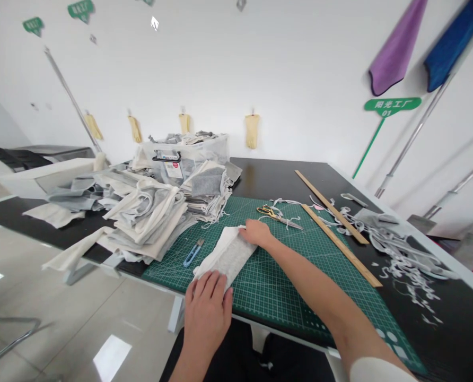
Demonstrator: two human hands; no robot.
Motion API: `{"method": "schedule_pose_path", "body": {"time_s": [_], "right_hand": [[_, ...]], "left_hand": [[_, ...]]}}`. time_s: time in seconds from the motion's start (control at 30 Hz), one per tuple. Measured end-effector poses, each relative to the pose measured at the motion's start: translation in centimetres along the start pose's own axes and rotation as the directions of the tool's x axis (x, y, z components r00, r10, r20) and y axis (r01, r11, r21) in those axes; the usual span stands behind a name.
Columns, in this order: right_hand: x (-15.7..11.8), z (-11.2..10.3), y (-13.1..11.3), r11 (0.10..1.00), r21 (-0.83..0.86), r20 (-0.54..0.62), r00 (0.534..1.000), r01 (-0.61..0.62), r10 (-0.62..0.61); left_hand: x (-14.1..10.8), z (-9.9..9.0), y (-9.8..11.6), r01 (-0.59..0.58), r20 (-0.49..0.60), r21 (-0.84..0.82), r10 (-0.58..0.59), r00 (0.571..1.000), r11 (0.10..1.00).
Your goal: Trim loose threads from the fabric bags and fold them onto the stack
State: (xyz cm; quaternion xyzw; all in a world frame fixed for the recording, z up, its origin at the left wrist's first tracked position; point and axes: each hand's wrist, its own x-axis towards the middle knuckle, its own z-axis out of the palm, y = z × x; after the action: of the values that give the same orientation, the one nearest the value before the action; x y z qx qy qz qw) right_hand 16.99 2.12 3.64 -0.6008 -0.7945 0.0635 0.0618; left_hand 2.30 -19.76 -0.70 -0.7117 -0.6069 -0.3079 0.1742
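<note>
On the green cutting mat (284,297) lies a folded piece of light grey and white fabric (230,257). My left hand (207,305) rests on its near end, fingers laid flat over the cloth. The far corner is pinched by my right hand (257,233), whose fingertips are partly hidden. Left of the fabric is a pair of blue thread snips (193,253). Gold-handled scissors (280,217) lie beyond my right hand, among thin strips of cloth.
Stacked grey and white fabric pieces (149,217) crowd the left, before a clear plastic bin (189,154) filled with cloth. Two wooden rulers (342,245) lie at the right. Past them spreads a heap of fabric scraps (403,249) on the black table (276,180).
</note>
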Motion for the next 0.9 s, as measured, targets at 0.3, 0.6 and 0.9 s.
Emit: {"method": "schedule_pose_path", "body": {"time_s": [0.3, 0.6, 0.9], "right_hand": [[-2.3, -1.3, 0.5, 0.995, 0.098, -0.085, 0.996, 0.021, -0.013], [-3.5, -5.0, 2.5, 0.922, 0.314, -0.286, 0.948, 0.228, -0.137], [-2.3, -3.7, 4.4, 0.878, 0.393, -0.317, 0.937, 0.273, -0.149]], "left_hand": [[-0.3, -0.4, 0.6, 0.043, -0.03, -0.025, -0.044, 0.999, 0.999], [-2.0, 1.7, -0.5, -0.047, -0.06, 0.055, 0.05, 0.997, 0.997], [-1.9, 3.1, -2.1, -0.171, -0.099, 0.07, 0.178, 0.979, 0.983]]}}
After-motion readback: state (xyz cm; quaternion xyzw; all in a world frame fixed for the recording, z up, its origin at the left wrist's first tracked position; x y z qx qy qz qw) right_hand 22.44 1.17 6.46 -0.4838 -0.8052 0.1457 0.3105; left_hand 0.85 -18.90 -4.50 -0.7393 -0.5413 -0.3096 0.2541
